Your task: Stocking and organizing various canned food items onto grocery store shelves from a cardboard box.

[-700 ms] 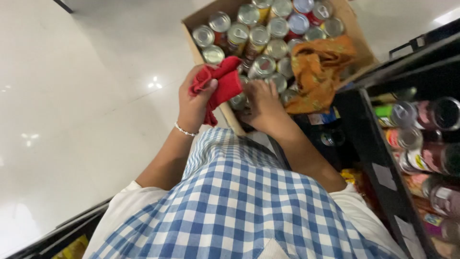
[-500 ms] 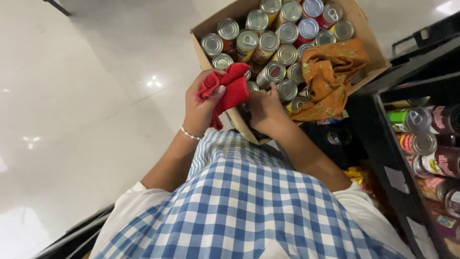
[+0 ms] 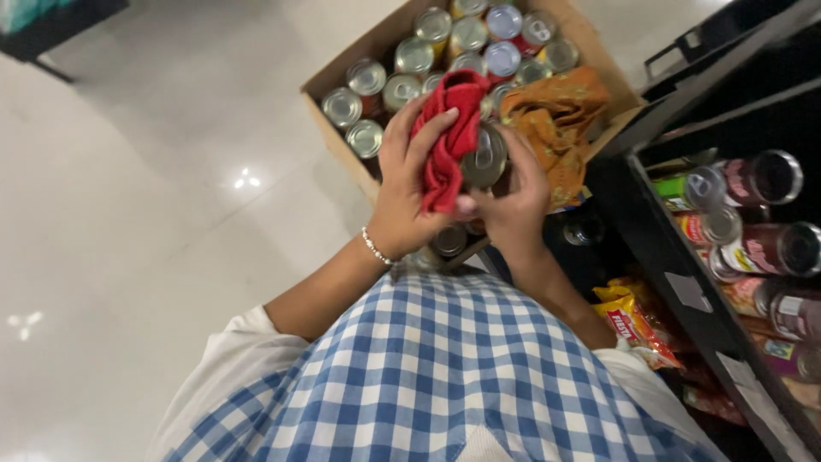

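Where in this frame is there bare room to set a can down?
Free: the white floor left of the cardboard box. Crowded: the box, packed with cans and an orange cloth; the shelf at right is full too.

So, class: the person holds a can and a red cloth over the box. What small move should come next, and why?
Probably a rub of the red cloth across the can lid. The left hand presses the cloth against the can, the right hand grips it, and the lid is partly uncovered.
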